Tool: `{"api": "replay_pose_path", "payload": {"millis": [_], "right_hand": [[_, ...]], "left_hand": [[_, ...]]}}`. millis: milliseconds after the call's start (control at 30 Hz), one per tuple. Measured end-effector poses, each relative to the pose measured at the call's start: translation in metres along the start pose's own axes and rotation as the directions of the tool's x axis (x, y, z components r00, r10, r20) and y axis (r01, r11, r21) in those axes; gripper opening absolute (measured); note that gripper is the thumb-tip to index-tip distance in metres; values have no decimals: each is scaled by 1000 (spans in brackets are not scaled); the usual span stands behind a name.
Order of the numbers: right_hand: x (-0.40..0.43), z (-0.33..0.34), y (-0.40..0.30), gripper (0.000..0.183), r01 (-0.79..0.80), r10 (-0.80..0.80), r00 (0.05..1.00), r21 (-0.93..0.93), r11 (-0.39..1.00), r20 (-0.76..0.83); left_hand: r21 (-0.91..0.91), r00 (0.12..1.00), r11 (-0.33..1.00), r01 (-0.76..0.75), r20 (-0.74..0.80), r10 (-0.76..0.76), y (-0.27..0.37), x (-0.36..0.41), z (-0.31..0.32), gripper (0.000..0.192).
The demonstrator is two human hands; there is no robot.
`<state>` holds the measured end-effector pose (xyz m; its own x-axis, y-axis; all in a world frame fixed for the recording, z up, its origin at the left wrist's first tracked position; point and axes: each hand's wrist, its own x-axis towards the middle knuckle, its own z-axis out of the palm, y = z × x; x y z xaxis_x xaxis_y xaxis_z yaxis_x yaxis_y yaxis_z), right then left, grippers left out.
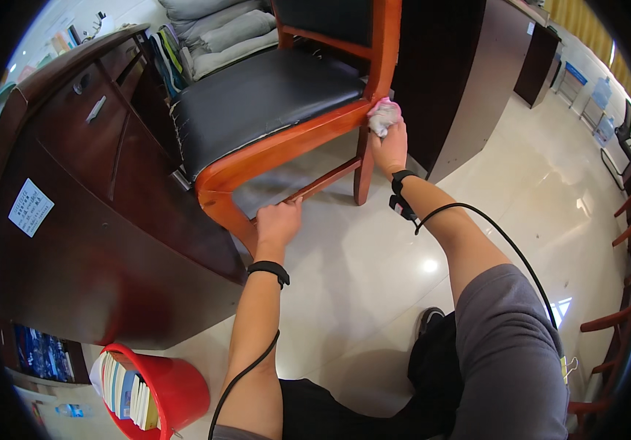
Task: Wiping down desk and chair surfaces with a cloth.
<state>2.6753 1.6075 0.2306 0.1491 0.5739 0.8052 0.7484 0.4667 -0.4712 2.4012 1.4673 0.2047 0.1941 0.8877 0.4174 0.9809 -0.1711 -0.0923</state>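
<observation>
A wooden chair (282, 140) with a black padded seat (266, 99), its cover cracked along the edges, stands before me. My left hand (278, 220) is closed around the chair's lower side rail (326, 181), near the front leg. With my right hand (390, 144) I hold a crumpled pink and whitish cloth (385, 116) against the joint where the seat frame meets the back post. Some of my right fingers are hidden by the cloth. Both wrists wear black straps with cables.
A dark wooden desk (128, 264) stands close on the left, with a red bucket (183, 390) of books below it. Behind the chair is a dark cabinet (442, 71). Grey cushions (233, 33) lie beyond the seat. More wooden chairs (618, 319) line the right edge.
</observation>
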Motion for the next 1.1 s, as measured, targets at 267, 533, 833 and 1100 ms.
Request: {"api": "replay_pose_path", "payload": {"millis": [267, 533, 833, 1100], "right_hand": [[-110, 41, 27, 53, -403, 477, 816, -270, 875, 328], [-171, 77, 63, 54, -696, 588, 443, -154, 701, 677], [-143, 104, -6, 22, 418, 45, 420, -238, 877, 906], [-129, 71, 26, 31, 935, -232, 354, -338, 106, 906]], "left_hand": [[27, 995, 998, -55, -77, 57, -5, -7, 6, 45], [124, 988, 990, -69, -126, 84, -8, -28, 15, 39], [223, 985, 962, -156, -33, 168, -16, -39, 23, 39], [270, 996, 959, -87, -5, 92, -11, -32, 31, 39]]}}
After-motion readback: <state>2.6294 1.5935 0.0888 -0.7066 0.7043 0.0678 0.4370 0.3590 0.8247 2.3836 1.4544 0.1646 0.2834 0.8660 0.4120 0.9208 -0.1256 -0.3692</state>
